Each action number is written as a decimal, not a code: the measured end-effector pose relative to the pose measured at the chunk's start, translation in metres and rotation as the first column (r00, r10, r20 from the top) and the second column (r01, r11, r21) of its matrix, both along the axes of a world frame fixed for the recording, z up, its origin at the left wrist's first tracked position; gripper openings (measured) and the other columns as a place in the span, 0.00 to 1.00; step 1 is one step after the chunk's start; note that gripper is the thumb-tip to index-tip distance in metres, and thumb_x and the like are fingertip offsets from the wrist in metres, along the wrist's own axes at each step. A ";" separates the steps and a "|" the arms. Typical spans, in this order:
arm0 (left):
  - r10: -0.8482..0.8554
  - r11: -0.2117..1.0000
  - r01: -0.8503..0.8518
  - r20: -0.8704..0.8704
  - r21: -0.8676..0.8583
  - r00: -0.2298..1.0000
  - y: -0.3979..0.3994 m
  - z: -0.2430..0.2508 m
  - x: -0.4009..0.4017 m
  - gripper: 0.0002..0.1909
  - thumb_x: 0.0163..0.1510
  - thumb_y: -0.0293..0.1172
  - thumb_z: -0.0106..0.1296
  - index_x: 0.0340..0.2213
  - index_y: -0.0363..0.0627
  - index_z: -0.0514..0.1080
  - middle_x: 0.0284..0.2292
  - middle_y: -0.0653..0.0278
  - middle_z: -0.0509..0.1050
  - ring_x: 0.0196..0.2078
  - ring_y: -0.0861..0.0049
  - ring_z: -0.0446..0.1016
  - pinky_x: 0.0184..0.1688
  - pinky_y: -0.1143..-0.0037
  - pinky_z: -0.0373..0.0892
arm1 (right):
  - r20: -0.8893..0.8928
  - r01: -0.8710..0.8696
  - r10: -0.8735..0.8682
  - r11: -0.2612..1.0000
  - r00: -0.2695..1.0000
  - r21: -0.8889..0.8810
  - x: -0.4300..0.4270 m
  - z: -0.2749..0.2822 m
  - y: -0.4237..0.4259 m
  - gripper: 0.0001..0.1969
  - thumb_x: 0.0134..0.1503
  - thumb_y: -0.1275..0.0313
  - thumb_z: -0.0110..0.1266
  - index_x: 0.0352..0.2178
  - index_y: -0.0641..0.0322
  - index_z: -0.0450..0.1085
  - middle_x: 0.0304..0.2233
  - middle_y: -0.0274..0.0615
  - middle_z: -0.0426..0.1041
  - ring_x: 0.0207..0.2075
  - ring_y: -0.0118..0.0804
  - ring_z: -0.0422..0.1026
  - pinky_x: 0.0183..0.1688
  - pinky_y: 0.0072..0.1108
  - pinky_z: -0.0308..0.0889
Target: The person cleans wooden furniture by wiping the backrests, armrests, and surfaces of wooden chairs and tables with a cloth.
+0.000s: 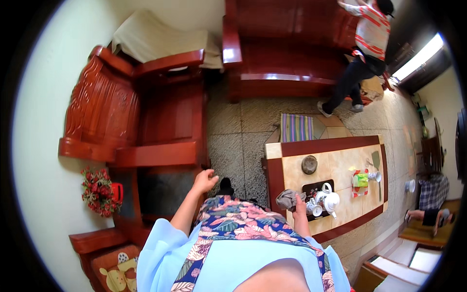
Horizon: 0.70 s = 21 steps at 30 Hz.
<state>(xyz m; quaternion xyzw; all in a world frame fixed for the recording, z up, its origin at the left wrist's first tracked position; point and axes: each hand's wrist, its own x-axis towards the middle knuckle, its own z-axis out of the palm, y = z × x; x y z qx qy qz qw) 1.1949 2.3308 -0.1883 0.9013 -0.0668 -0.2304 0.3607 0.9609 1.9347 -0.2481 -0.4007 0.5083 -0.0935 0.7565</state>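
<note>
My right hand (300, 213) grips a crumpled grey-brown cloth (290, 199) beside the near left edge of a tiled coffee table (341, 160). Just right of the cloth, a dark tray (314, 187) bears a white teapot (329, 200) and patterned white cups (314, 209). My left hand (206, 180) hangs with its fingers partly spread and nothing in it. It is nearest to a red wooden armchair (169, 120) and a dark-topped side table (164, 191).
A person (368, 43) in a striped top stands by a long wooden bench (292, 54). Another person (436, 217) is at the far right. On the coffee table lie a round ashtray (309, 165), a green packet (361, 180) and a fly swatter (377, 160). Red flowers (98, 191) stand left.
</note>
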 end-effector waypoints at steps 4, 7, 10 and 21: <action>0.102 0.995 -0.102 -0.062 0.007 0.993 0.041 0.003 0.028 0.26 0.46 0.44 0.56 0.43 0.39 0.70 0.38 0.50 0.74 0.38 0.63 0.75 0.42 0.69 0.70 | -0.104 -0.065 0.052 0.989 0.993 -0.130 0.029 -0.002 0.026 0.22 0.50 0.68 0.59 0.44 0.67 0.66 0.39 0.43 0.72 0.38 0.36 0.73 0.41 0.28 0.69; 0.131 0.991 -0.130 -0.093 0.020 0.987 0.072 -0.007 0.043 0.25 0.47 0.43 0.55 0.43 0.39 0.70 0.38 0.50 0.73 0.38 0.63 0.75 0.42 0.69 0.70 | -0.288 -0.157 0.102 0.972 0.952 -0.174 0.053 0.015 0.042 0.19 0.50 0.69 0.58 0.43 0.67 0.67 0.39 0.43 0.72 0.37 0.35 0.73 0.39 0.27 0.69; 0.141 0.990 -0.137 -0.105 0.044 0.984 0.093 -0.013 0.059 0.25 0.47 0.43 0.55 0.43 0.39 0.70 0.39 0.50 0.73 0.38 0.62 0.75 0.43 0.68 0.70 | -0.357 -0.201 0.122 0.960 0.926 -0.194 0.064 0.017 0.049 0.20 0.51 0.69 0.58 0.43 0.68 0.67 0.39 0.43 0.73 0.37 0.36 0.73 0.39 0.27 0.69; 0.217 0.976 -0.218 -0.150 0.010 0.964 0.077 -0.031 0.118 0.21 0.49 0.39 0.54 0.41 0.37 0.71 0.36 0.50 0.73 0.37 0.62 0.75 0.41 0.69 0.70 | -0.629 -0.460 0.256 0.869 0.734 -0.183 0.108 0.019 0.021 0.25 0.47 0.64 0.60 0.45 0.68 0.68 0.40 0.44 0.73 0.38 0.37 0.72 0.40 0.28 0.67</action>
